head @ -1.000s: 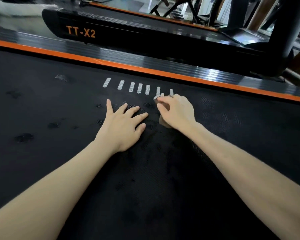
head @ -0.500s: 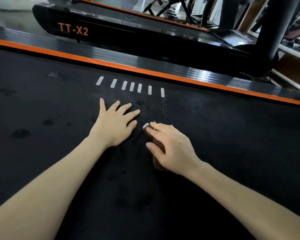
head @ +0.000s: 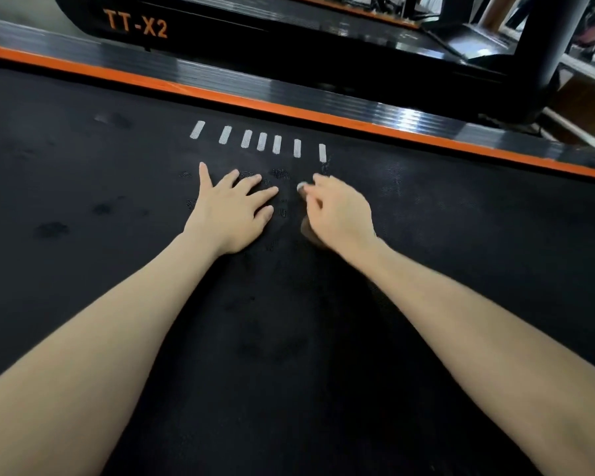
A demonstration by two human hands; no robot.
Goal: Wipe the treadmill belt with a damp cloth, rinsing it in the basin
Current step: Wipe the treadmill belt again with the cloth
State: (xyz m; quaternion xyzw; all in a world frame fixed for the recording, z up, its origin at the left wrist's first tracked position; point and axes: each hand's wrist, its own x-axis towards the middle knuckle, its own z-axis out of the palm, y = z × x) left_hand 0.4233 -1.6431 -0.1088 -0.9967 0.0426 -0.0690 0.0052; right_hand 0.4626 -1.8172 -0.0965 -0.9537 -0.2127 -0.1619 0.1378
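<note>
1. Resting flat on the black treadmill belt, the left hand is seen palm down, fingers straight and spread; nothing is held.
2. The right hand is seen just beside it, fingers curled over a small brownish cloth, which is pressed to the belt; most of it is hidden under the palm.
3. A row of white dashes is noted just beyond both hands, near the orange side rail.
</note>
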